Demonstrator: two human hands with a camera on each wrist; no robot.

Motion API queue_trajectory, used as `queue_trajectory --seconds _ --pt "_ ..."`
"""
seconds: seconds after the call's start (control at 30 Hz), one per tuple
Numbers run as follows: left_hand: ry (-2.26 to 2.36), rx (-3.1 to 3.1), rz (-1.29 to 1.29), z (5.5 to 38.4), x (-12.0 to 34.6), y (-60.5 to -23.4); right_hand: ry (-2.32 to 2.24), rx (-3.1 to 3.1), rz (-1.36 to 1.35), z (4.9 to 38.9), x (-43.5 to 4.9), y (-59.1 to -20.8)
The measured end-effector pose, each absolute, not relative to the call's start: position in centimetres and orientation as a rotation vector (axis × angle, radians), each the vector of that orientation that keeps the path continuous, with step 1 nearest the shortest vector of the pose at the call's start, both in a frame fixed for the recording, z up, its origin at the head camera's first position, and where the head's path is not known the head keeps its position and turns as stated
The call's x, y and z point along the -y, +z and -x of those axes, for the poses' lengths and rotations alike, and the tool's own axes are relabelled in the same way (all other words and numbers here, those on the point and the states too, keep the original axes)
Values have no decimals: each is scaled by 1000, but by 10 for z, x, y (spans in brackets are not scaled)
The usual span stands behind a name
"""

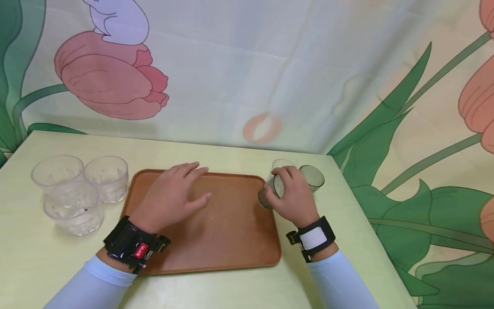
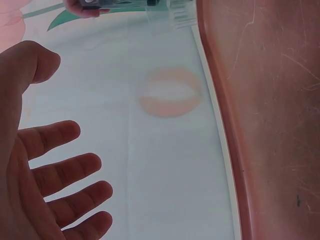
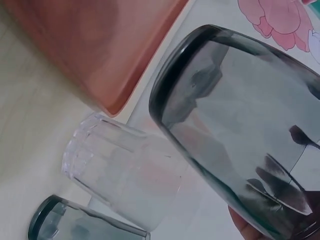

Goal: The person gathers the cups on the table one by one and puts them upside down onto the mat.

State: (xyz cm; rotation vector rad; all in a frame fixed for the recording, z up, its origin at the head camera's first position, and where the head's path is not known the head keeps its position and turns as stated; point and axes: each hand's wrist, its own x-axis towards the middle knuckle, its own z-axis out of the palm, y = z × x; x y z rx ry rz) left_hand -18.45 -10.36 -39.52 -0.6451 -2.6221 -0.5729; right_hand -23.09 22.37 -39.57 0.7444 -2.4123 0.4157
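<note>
My right hand [image 1: 292, 195] grips a smoky grey drinking glass [image 1: 264, 198] near its rim, over the right edge of a brown tray [image 1: 227, 240]. Large in the right wrist view, that glass [image 3: 200, 110] shows its thick dark base, tilted. Behind the hand stand a clear glass [image 1: 283, 163] and a second smoky glass [image 1: 313, 177], both partly hidden in the head view. My left hand [image 1: 170, 197] hovers over the tray's left part, fingers spread and holding nothing. In the left wrist view its fingers [image 2: 70, 172] stay well apart from the tray [image 2: 270, 115].
Left of the tray, three wide clear glasses [image 1: 108, 178] cluster on the pale table [image 1: 216, 289]. A printed cloth [image 1: 216, 77] with flowers hangs along the table's back edge and right side.
</note>
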Motion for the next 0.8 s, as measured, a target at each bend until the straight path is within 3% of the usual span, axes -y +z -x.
queue_trajectory --seconds 0.8 --pt "-573 2634 636 184 106 -396 485 2372 -770 231 -200 -389"
